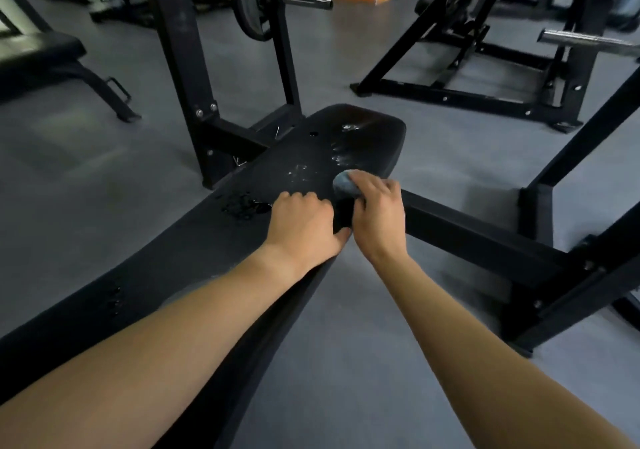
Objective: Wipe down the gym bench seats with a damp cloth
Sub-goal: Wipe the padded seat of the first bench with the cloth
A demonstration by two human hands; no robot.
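The left hand (301,220) is bracing on the bench seat (194,240), fingers curled under and gripping nothing visible. Just beside it, the right hand (377,211) is clutching a bunched grey cloth (343,182) at the seat's right edge. It would be worth flattening the cloth and sweeping in long, overlapping strokes toward the far end, where wet smears (341,157) are glistening on the black padding.
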